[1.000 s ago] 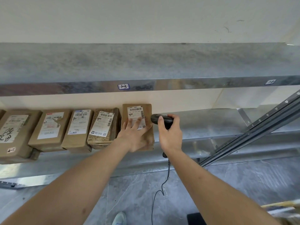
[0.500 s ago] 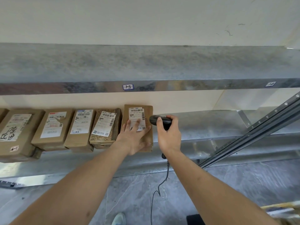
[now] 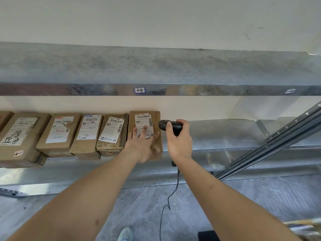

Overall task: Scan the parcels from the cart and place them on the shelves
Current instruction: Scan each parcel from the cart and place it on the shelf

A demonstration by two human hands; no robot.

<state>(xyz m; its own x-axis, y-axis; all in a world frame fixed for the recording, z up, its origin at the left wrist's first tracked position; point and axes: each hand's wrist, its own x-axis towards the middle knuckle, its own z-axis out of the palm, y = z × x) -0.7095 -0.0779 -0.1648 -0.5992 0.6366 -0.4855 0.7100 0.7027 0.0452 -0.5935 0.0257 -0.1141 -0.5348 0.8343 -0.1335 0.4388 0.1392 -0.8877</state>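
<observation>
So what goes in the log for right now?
left hand: flat on end parcel | right hand: holds scanner | parcel: on shelf, rightmost in row

The left hand [image 3: 142, 146] has slid a little lower on the parcel [image 3: 145, 134], baring more label. The scanner [image 3: 169, 126] seems to have barely edged leftward.

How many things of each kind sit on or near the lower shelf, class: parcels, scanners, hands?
Brown parcels: 6, from the partly cut-off one to the rightmost one
Black scanner: 1
Hands: 2, left hand, right hand
Total: 9
</observation>
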